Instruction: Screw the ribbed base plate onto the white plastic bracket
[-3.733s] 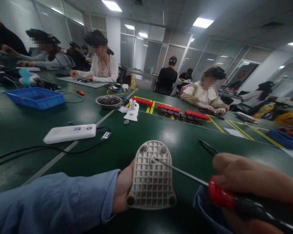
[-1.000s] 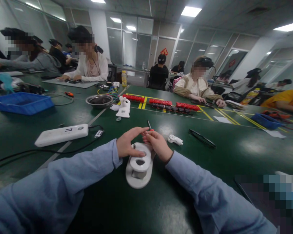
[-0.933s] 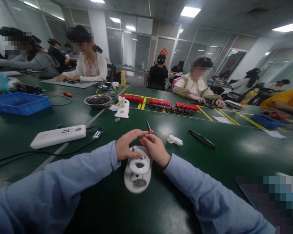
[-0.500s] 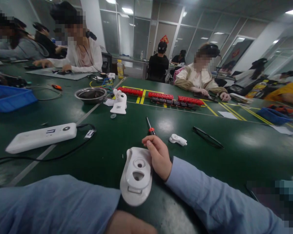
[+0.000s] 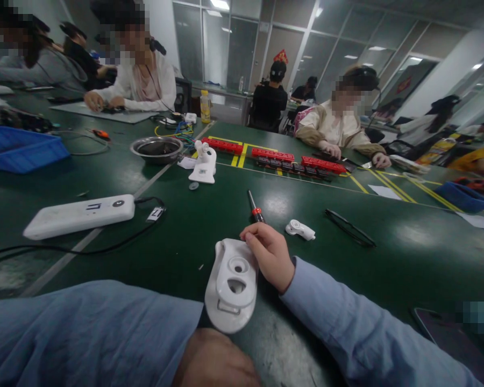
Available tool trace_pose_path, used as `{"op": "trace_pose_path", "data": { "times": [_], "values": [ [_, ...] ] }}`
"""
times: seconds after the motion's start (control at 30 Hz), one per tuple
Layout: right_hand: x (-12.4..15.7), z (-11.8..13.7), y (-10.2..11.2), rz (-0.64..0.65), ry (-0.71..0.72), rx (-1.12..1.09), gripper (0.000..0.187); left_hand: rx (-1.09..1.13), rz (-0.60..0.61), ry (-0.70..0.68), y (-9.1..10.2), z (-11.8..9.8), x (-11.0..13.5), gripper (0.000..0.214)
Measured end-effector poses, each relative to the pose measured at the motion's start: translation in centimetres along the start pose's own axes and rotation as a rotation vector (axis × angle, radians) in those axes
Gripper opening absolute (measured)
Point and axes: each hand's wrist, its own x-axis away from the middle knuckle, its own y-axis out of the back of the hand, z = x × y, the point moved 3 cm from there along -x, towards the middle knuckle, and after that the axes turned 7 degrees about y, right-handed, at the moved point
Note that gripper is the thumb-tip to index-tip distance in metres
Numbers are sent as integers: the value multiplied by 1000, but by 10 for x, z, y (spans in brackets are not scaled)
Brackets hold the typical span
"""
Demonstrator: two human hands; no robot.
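White base (image 5: 222, 282) lay just nearside of the screwdriver (image 5: 256, 211), long axis running roughly toward it. Nearest that tool, the right hand (image 5: 272, 255) curled loosely by the base's edge, hold unclear; the left hand (image 5: 220, 359), farther back, I couldn't read.

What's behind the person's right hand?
A screwdriver: its metal shaft and the red-and-black start of its handle show beyond the right hand; the rest is covered.

The open strip of bench (image 5: 185, 223) between the white power bank (image 5: 80, 216) and the white base (image 5: 213, 301) would admit a hand, with a black cable (image 5: 105, 249) looping along its left side. Right fingers (image 5: 253, 232) and screwdriver (image 5: 257, 214) obstruct the base's far right corner.
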Motion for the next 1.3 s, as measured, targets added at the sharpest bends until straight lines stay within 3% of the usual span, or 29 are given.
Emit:
{"op": "trace_pose_path", "data": {
  "times": [0.07, 0.13, 0.23, 0.4, 0.57, 0.67, 0.8, 0.97, 1.03, 1.3],
  "values": [
    [1, -3, 0, -11, 15, 23, 13, -104, -32, -14, 8, -7, 7, 29],
    [2, -4, 0, -28, 31, 43, 13, -196, -142, 13, 12, -9, 21, 31],
    [3, -4, 1, -47, 59, 62, 14, -211, -341, 162, 17, -3, 53, 34],
    [4, 2, 0, -31, 112, 88, 14, -111, -499, 517, 48, 29, 102, 19],
    [6, 4, -2, -22, 148, 130, 14, -286, -614, 645, 94, 65, 125, 32],
    [6, 3, 0, -37, 154, 157, 14, -360, -640, 703, 111, 81, 131, 35],
    [6, 1, 0, -41, 142, 179, 14, -475, -639, 726, 117, 89, 121, 36],
    [5, -1, -2, -12, 134, 185, 14, -583, -441, 733, 114, 97, 79, 39],
    [5, -1, -1, -14, 140, 194, 14, -575, -413, 755, 112, 99, 64, 39],
    [4, 2, -1, 35, 183, 215, 14, -558, -288, 617, 75, 74, 51, 26]
  ]
}}
